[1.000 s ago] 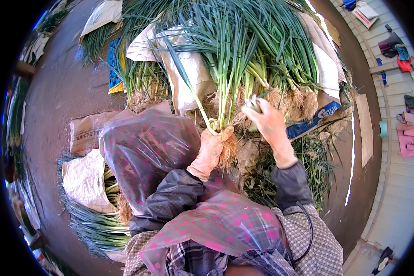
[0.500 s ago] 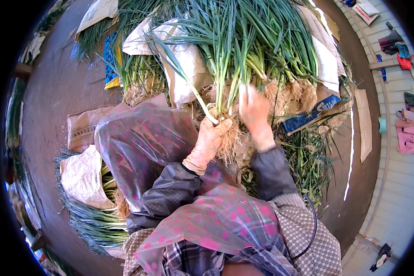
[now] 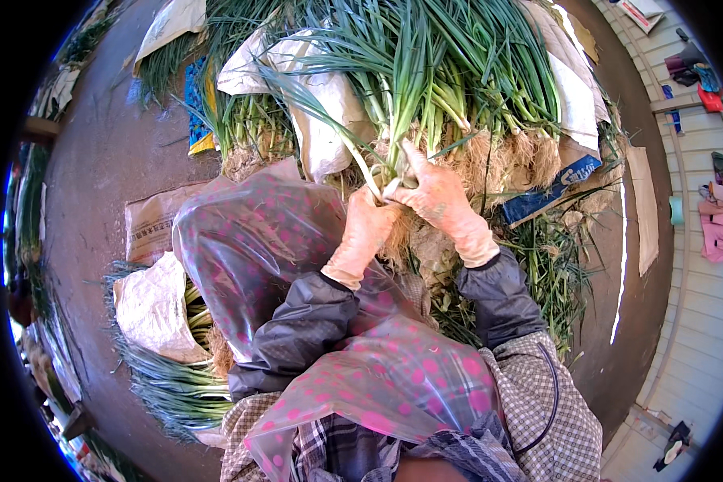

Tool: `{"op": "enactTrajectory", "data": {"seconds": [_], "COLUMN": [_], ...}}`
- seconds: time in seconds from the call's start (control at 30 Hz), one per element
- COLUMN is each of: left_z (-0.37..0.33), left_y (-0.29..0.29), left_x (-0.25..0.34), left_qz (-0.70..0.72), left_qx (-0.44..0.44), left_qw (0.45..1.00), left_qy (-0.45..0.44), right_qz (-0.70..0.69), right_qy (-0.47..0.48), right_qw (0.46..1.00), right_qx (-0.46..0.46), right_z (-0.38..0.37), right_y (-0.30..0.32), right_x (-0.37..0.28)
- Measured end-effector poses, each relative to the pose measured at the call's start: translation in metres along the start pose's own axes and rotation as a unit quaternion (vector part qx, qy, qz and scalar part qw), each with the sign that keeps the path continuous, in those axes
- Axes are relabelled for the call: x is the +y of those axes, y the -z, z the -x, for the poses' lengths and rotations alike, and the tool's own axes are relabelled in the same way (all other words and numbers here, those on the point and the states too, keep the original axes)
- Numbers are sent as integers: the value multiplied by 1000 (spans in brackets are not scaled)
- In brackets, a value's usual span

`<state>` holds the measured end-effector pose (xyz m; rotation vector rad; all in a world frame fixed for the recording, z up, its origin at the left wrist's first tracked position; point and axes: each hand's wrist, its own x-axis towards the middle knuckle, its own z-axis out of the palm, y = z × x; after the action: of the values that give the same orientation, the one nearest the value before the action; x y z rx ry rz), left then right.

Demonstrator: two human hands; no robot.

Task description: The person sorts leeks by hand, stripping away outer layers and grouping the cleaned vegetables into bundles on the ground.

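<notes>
A small bunch of green garlic (image 3: 399, 120) with long flat leaves, pale stalks and stringy roots stands between my hands. My left hand (image 3: 365, 233), in a thin pale-orange glove, is closed around the lower stalks just above the roots. One thicker stalk (image 3: 360, 165) leans out to the left from this grip. My right hand (image 3: 446, 202), gloved alike, grips the bunch from the right; its thumb lies across the stalk bases and its forefinger points up along them. Loose roots (image 3: 397, 245) hang below my hands.
A big heap of green garlic (image 3: 490, 64) lies ahead, roots towards me. White sacking (image 3: 329, 112) rests against it. Stripped leaves (image 3: 542, 269) are piled on the right, below a blue printed bag (image 3: 550, 191). A wrapped bundle (image 3: 157, 313) lies at left, beside my plastic-covered knee (image 3: 249, 233).
My right hand has come down and left from among the stalks to the stalk bases beside my left hand, and now grips there. My left hand keeps its hold.
</notes>
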<state>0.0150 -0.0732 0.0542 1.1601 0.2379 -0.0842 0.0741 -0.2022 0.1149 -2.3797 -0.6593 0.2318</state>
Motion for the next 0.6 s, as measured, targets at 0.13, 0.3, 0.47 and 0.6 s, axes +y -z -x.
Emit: {"op": "enactTrajectory", "data": {"seconds": [0.13,0.3,0.47,0.6], "left_z": [-2,13,12,11], "left_y": [23,15,24,24], "left_x": [16,45,46,26], "left_qz": [-223,-161,96,124], "left_qx": [-43,-72,-58,-41], "left_qw": [974,984,991,990], "left_qy": [13,-28,69,50], "right_qz": [92,-129,-580,-438], "right_qy": [108,103,-113,-116], "right_qw": [989,980,797,884], "right_qx": [28,115,123,114], "right_z": [-7,3,24,1], "right_y": [-14,-30,7,34], "right_x": [1,-3,-21,4]}}
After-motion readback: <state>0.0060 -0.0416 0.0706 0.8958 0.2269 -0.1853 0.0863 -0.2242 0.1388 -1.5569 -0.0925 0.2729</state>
